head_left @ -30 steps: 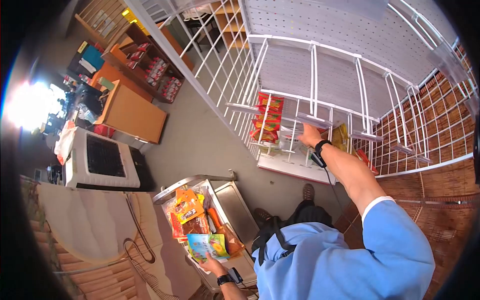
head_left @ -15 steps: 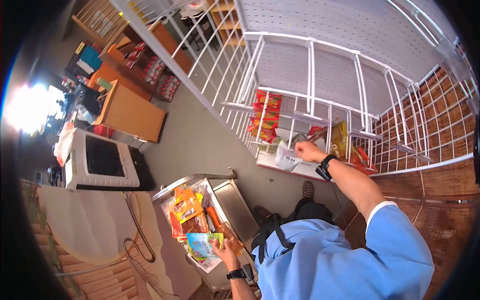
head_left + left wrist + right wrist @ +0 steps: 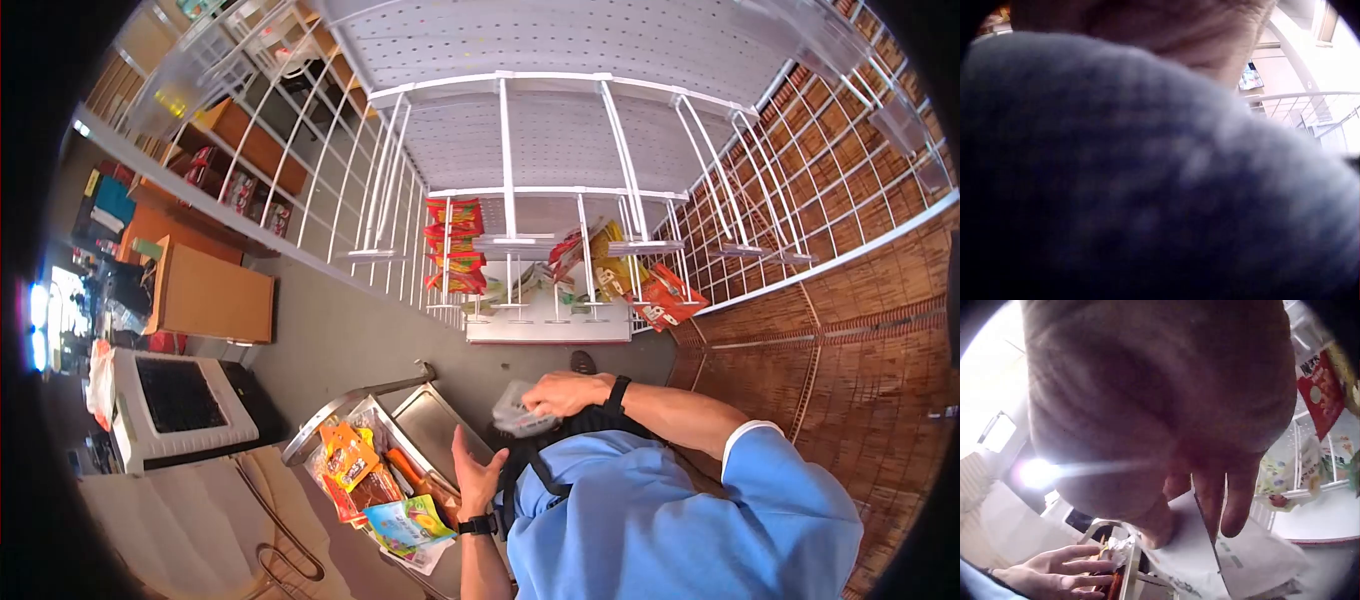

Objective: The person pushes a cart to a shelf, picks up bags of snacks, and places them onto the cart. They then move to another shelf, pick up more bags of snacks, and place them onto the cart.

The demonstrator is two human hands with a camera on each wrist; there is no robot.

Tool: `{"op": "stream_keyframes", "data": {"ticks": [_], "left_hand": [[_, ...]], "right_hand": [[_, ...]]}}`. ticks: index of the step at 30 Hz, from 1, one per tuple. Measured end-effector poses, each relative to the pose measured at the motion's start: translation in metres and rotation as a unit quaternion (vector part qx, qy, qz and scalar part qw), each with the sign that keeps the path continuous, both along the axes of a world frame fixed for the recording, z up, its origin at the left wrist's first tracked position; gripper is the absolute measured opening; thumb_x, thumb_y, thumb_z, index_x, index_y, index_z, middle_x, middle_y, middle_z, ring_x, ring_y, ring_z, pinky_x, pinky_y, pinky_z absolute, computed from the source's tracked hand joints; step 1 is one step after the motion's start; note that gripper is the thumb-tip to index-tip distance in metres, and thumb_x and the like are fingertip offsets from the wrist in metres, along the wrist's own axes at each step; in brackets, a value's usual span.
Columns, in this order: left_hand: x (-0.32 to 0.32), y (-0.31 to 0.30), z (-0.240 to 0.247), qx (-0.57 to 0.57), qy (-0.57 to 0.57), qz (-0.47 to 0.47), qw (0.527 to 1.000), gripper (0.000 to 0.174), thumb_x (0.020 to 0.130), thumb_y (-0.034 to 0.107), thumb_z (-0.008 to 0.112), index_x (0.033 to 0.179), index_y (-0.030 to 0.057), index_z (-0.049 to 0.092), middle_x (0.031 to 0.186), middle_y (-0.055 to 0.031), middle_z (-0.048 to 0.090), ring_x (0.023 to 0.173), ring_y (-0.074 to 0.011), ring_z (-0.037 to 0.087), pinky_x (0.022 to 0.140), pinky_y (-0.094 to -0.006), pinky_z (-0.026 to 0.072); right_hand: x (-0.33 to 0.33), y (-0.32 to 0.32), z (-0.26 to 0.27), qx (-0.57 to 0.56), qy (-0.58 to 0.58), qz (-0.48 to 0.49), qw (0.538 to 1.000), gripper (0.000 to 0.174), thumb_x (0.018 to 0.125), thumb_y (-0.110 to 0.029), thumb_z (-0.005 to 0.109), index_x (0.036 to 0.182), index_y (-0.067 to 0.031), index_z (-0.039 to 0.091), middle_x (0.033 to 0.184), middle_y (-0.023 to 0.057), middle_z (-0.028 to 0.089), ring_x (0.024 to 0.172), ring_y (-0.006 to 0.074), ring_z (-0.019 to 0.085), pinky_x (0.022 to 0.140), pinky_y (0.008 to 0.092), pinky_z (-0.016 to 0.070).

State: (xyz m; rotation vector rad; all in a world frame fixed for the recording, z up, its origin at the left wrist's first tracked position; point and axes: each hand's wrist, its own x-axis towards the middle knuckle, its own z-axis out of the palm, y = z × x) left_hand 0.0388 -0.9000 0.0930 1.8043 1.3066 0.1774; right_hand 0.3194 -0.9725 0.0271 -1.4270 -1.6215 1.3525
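Note:
In the head view my right hand (image 3: 565, 393) pinches a white and clear packet (image 3: 515, 410) in front of my body. The right wrist view shows the thumb and fingers on opposite sides of this printed packet (image 3: 1260, 559). My left hand (image 3: 478, 475) is raised beside the cart, fingers straight and nothing in it. A blue and green pouch (image 3: 408, 524) lies just left of that hand, on top of other packets. Blurred cloth (image 3: 1147, 175) fills most of the left wrist view, with part of the left palm (image 3: 1166, 31) above it.
A metal cart (image 3: 432, 418) carries orange and red snack packets (image 3: 350, 458). Ahead stands a white wire rack (image 3: 505, 160) with long hooks. Red packets (image 3: 455, 246) hang at its left, and yellow and red bags (image 3: 668, 298) at its right. An air cooler (image 3: 190, 400) stands far left.
My right hand has drawn back from the rack toward my body, bringing the white packet. My left hand has come away from the blue and green pouch. The head view has turned right.

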Motion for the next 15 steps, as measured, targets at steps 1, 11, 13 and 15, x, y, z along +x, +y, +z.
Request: {"op": "stream_keyframes", "data": {"ticks": [1,11,13,15], "left_hand": [[0.008,0.002,0.003,0.007,-0.01,-0.017,1.0,0.095,0.073,0.016,0.089,0.15,-0.0004,0.037,0.149,-0.0195,0.047,0.138,-0.0326,0.047,0.113,-0.0428,0.0401],[0.039,0.004,0.01,0.012,0.012,-0.19,0.982,0.017,0.087,0.013,0.074,0.102,0.0053,0.074,0.097,-0.0155,0.073,0.092,-0.0333,0.071,0.082,-0.0392,0.0544],[0.041,0.0,0.009,0.045,0.009,-0.196,0.98,0.012,0.089,0.012,0.071,0.099,0.0048,0.073,0.094,-0.0171,0.071,0.088,-0.0359,0.07,0.079,-0.041,0.0545],[0.038,-0.001,0.006,0.052,0.008,-0.187,0.981,0.012,0.09,0.012,0.071,0.098,0.0044,0.073,0.093,-0.0171,0.071,0.088,-0.0361,0.07,0.078,-0.041,0.0544]], "right_hand": [[-0.002,-0.002,0.009,0.037,0.011,0.029,0.999,0.016,0.086,-0.019,0.065,0.093,-0.0062,0.059,0.083,0.0185,0.064,0.085,0.0431,0.062,0.071,0.0527,0.0446],[-0.001,0.0,0.044,0.082,-0.018,0.058,0.995,0.014,0.086,-0.016,0.063,0.093,-0.0051,0.061,0.087,0.0187,0.067,0.087,0.0438,0.062,0.073,0.0531,0.0454],[0.001,-0.001,0.043,0.078,-0.03,0.058,0.995,0.015,0.089,-0.019,0.062,0.093,-0.0047,0.06,0.087,0.0182,0.067,0.086,0.0425,0.062,0.072,0.0525,0.0452],[0.006,0.003,0.034,0.07,0.039,0.03,0.996,0.022,0.085,-0.024,0.069,0.096,-0.0064,0.064,0.081,0.0173,0.067,0.083,0.0404,0.065,0.074,0.0507,0.0486]]}}
